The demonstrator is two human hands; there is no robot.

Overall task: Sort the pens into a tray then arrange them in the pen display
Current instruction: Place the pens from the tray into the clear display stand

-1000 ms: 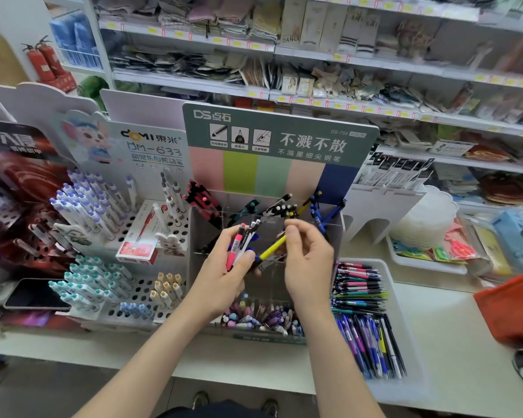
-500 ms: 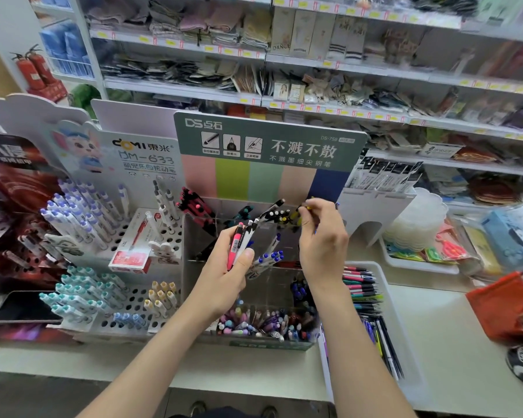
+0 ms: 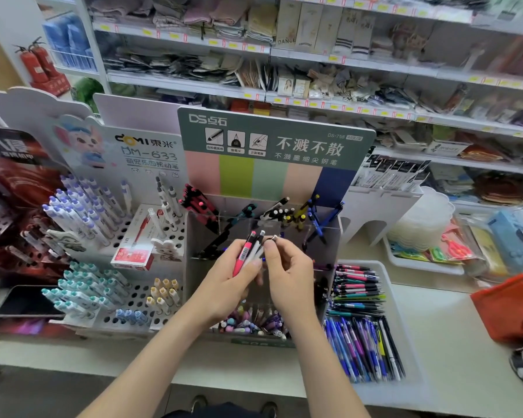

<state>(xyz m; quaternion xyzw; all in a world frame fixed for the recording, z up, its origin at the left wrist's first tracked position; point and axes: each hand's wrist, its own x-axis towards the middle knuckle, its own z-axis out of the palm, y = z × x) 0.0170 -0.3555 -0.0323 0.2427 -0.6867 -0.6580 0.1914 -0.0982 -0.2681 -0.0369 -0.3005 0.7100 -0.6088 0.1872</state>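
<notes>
- Well left of the pen display [image 3: 277,140]: a white peg stand [image 3: 82,212] of purple- and teal-capped pens and a red box [image 3: 133,251]. Neither is being handled.
- Directly in front of the pen display: the left hand [image 3: 233,282] is curled round a bundle of pens [image 3: 248,254], a pink one foremost, tips upward.
- Just right of that, also in front of the display: the right hand [image 3: 287,267], fingers bent in, pinches the top of one pen in the bundle. Its colour cannot be told.
- Pen display compartments: sparsely filled, red-and-black pens at the left, then dark, yellow and blue towards the right.
- Immediately right of the display: the tray [image 3: 397,312], with many sorted pens lying in rows.
- Assessment: sorting appears largely complete and the arranging step is in hand.
- Next move, by judgement: draw the pinched pen clear of the bundle and seat it in the matching compartment, while the left hand's grip keeps the rest from slipping.
</notes>
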